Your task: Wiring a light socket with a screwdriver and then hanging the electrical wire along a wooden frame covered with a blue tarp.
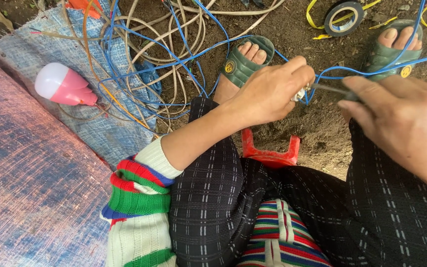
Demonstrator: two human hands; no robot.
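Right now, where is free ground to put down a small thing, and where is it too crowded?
Bare soil lies free between the left hand, the red stool edge and the right knee. The woven mat at the left is also open. The wire tangle beside the pink bulb is crowded.

Bulb [64, 85] lies on a mat [35, 163] left of the tangled wires [144, 54] (tape roll [344, 18] far right).

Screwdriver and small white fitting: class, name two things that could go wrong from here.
1. The screwdriver in the right hand points at the left hand pinching the small white fitting; a slip could jab the fingers.
2. Blue wires loop loosely around the sandalled feet, so they may snag.
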